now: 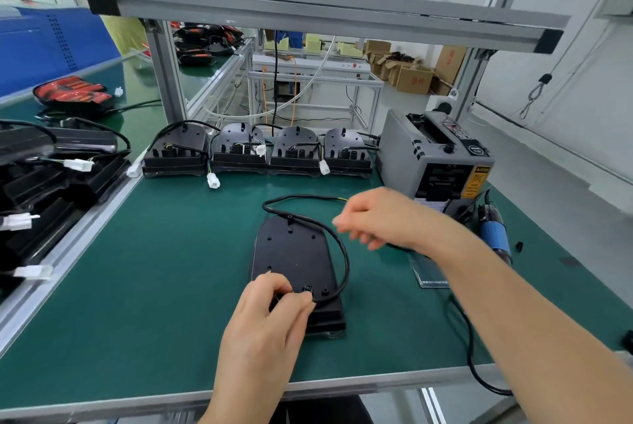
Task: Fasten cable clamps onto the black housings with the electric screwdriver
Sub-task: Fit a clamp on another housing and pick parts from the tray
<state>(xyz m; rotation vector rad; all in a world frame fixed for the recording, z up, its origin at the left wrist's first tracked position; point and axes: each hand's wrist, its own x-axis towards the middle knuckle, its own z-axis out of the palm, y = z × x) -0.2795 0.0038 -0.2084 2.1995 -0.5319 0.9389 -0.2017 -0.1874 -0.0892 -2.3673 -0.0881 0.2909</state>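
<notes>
A black housing (294, 252) lies flat on the green mat in front of me, its black cable (344, 259) looping round its right side. My left hand (267, 317) rests on the housing's near end, thumb and fingers pinching a small black cable clamp (307, 289) against the cable. My right hand (380, 220) hovers blurred above the mat to the right of the housing, fingers loosely curled; whether it holds anything is unclear. The electric screwdriver (495, 235), blue and black, lies on the mat at the far right.
A row of several black housings (257, 153) with white connectors stands at the back. A grey tape dispenser (435, 156) sits back right. More housings (41, 184) are piled on the left bench. An aluminium frame (308, 9) spans overhead. The screwdriver's cord (469, 345) trails off the front edge.
</notes>
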